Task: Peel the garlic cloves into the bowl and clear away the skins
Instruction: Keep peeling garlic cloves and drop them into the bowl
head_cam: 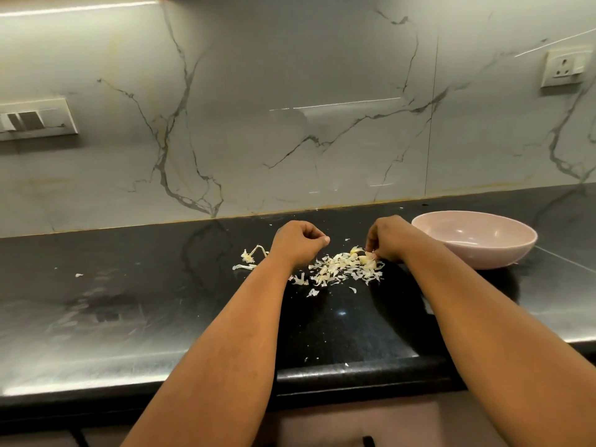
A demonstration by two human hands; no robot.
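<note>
A heap of pale garlic skins (342,269) lies on the black counter between my hands. My right hand (388,238) reaches down at the heap's right end, its fingertips pinching a small garlic piece (367,256) there. My left hand (298,241) hovers over the heap's left side with its fingers curled into a loose fist; nothing shows in it. A pink bowl (503,250) stands to the right of my right hand; I see nothing on the inside that shows.
A garlic stem and more skins (250,258) lie left of my left hand, with small flakes scattered toward the counter's front edge (322,375). The marble backsplash rises behind, with a switch plate (35,119) left and a socket (564,66) right.
</note>
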